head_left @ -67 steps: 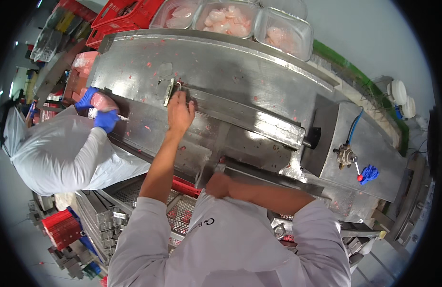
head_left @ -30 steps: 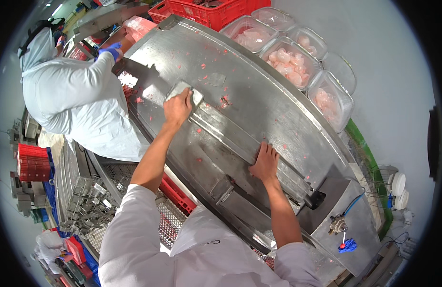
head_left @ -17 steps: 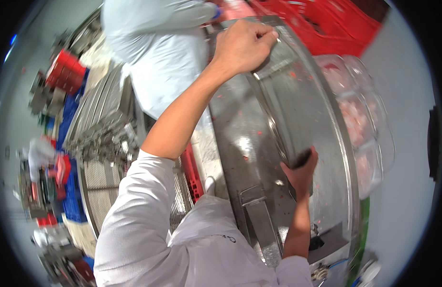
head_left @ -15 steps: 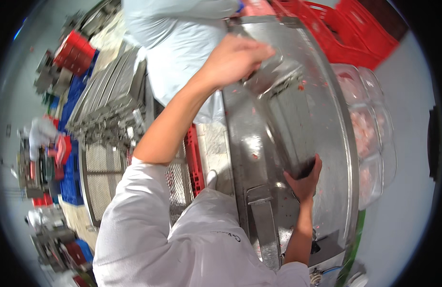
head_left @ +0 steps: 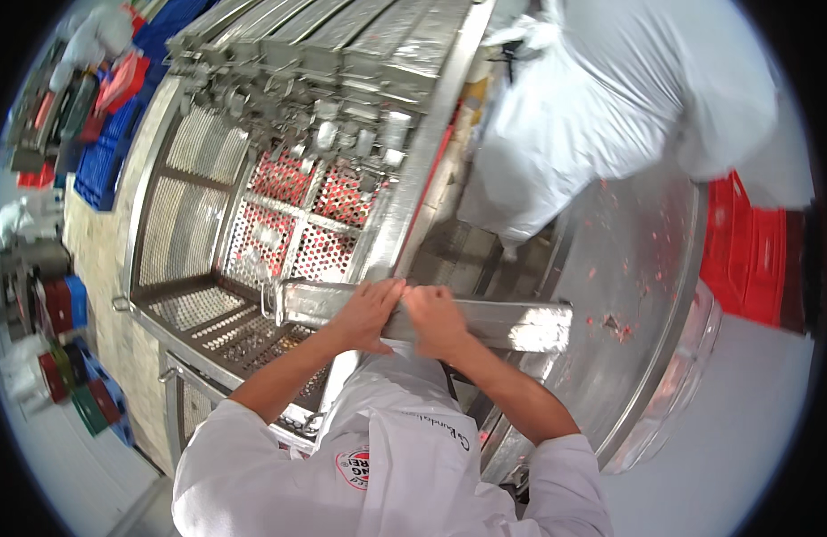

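A long, narrow metal mould (head_left: 507, 324) lies crosswise in front of my body, its right end over the steel table's edge and its left end over a steel mesh cage (head_left: 149, 291). My left hand (head_left: 367, 313) grips it left of the middle, fingers over the top edge and thumb below. Right beside it, my right hand (head_left: 434, 320) is closed over the same mould, slightly blurred. At the mould's left end a wire loop (head_left: 272, 301) shows. Whatever the mould holds is hidden.
Several similar moulds (head_left: 319, 40) lie side by side at the cage's far end. A person in a white apron (head_left: 601, 107) stands across from me, by the steel table (head_left: 642, 242) with pink scraps. Red crates (head_left: 745, 251) stand far right; clear containers (head_left: 669, 385) sit beyond the table.
My view and body have turned left, from the table toward the cage. The mould is off the table, held crosswise. My hands, formerly near its opposite ends, are together at its middle.
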Motion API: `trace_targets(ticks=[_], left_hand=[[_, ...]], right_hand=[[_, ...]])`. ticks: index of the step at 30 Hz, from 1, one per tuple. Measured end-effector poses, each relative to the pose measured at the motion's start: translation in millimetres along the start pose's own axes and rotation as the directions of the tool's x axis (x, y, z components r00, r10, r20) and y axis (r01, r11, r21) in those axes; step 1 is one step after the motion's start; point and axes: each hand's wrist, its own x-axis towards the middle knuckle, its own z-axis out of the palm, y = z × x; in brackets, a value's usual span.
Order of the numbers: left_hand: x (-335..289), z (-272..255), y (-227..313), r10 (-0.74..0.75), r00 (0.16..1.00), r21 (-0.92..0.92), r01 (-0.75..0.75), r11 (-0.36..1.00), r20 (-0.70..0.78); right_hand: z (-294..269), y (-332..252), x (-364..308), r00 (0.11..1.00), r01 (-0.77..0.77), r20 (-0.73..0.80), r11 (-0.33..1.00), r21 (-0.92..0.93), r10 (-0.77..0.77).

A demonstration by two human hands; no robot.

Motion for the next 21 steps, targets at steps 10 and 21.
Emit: trace_targets(ticks=[10, 21], left_hand=[[-110.4, 45.0, -244.5, -0.761, 0.636, -0.397, 0.736, 0.548, 0.129], [-118.7, 366.6, -484.3, -0.842, 0.465, -0.217, 0.883, 0.417, 0.275]], right_hand=[[57.5, 3.7, 205.5, 0.979, 0.001, -0.206, 1.000, -0.013, -0.004], [101.1, 43.3, 241.6, 0.982, -0.187, -0.046, 0.972, -0.141, 0.183]])
